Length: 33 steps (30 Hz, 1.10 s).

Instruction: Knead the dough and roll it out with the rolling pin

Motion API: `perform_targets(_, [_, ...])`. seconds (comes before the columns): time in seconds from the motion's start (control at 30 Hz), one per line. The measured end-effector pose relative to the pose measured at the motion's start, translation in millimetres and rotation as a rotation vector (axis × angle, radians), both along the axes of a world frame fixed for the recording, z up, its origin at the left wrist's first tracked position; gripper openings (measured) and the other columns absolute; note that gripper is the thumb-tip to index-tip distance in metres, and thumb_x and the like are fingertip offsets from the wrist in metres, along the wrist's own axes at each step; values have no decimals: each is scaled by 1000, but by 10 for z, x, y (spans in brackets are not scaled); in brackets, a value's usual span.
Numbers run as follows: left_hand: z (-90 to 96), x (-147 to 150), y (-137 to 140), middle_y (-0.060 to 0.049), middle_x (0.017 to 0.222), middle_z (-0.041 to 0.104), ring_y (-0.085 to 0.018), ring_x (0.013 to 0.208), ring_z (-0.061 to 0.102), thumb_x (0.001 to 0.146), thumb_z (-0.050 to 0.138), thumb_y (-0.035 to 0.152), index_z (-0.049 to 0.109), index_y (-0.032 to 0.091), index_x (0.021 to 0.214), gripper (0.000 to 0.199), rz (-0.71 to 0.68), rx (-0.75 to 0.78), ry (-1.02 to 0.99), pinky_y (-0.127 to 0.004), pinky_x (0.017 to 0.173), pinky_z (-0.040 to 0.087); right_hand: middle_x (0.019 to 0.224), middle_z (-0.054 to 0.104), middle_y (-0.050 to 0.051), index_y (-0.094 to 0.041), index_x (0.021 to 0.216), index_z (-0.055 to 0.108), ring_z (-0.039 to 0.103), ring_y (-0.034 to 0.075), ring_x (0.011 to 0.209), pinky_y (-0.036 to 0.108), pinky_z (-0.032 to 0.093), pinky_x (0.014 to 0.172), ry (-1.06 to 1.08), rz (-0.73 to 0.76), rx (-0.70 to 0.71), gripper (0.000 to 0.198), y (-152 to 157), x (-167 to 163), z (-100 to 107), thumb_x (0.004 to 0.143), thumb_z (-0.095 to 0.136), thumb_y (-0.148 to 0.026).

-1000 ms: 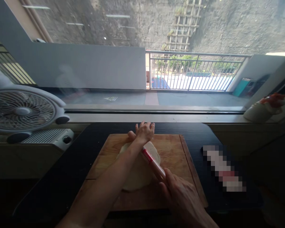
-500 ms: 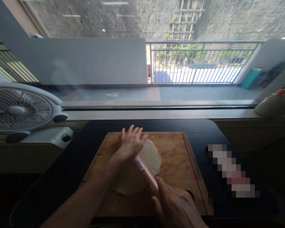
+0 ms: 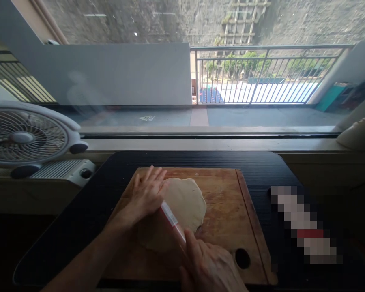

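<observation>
A rolling pin [image 3: 175,229] with a pale label lies slantwise across a flat, roundish sheet of dough [image 3: 187,198]. The dough rests on a wooden cutting board [image 3: 222,211]. My left hand [image 3: 149,192] is over the pin's far end, palm down, its fingers stretched out and spread. Around the near end, my right hand [image 3: 208,259] is closed on the pin. The dough's left part is partly covered by the pin and my left forearm, and it is dark there.
The board lies on a black table [image 3: 255,166] and has a round hole [image 3: 242,258] at its near right. A blurred-out object [image 3: 301,223] sits at the table's right. Left of the table is a white fan [image 3: 22,136]. Beyond the table runs a window sill [image 3: 213,144].
Both hands and the rolling pin have shifted left over the dough, uncovering more of its right side. The board's hole now shows fully. The view has moved slightly.
</observation>
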<state>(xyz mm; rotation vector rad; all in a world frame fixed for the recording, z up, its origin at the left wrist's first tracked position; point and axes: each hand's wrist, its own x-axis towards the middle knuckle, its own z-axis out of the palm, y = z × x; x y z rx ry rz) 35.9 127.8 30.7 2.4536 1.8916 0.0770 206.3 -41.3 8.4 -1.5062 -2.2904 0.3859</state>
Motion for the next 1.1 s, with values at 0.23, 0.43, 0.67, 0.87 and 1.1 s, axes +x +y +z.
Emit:
perform_targets(0.23, [3, 660, 362, -3, 142, 43, -27, 139, 20, 91, 14, 54, 43, 26, 135, 59, -15, 37, -73, -62, 107, 14, 78, 68, 6, -12, 123, 40, 66, 20, 60, 28, 51, 52, 24, -113, 65, 39, -41, 311, 45, 86, 41, -23])
perform_targets(0.43, [-5, 1048, 523, -2, 139, 47, -23, 139, 23, 92, 14, 55, 45, 24, 133, 60, -103, 47, -136, -55, 111, 13, 76, 67, 7, -10, 122, 41, 66, 21, 60, 29, 50, 51, -50, -195, 103, 39, -66, 324, 62, 86, 39, -24])
perform_targets(0.67, [-55, -53, -30, -5, 145, 39, -27, 139, 20, 92, 23, 47, 50, 22, 131, 54, -14, 84, -19, -56, 111, 13, 76, 66, 5, -9, 128, 36, 64, 19, 60, 27, 51, 55, -15, -13, 104, 60, -63, 86, -48, 72, 53, -21])
perform_targets(0.87, [-38, -12, 41, -10, 147, 34, -27, 140, 18, 91, 23, 50, 45, 15, 135, 60, -15, 26, 47, -53, 111, 12, 78, 67, 4, -11, 123, 42, 65, 20, 62, 28, 50, 57, 29, -33, -20, 51, -57, 149, 36, 74, 52, -23])
perform_targets(1.1, [42, 1013, 526, -6, 141, 45, -24, 138, 22, 92, 14, 54, 44, 18, 134, 63, -108, 17, -75, -53, 111, 13, 89, 65, 6, -18, 125, 43, 63, 21, 76, 32, 50, 68, -52, -279, 30, 41, -109, 412, 115, 85, 46, -24])
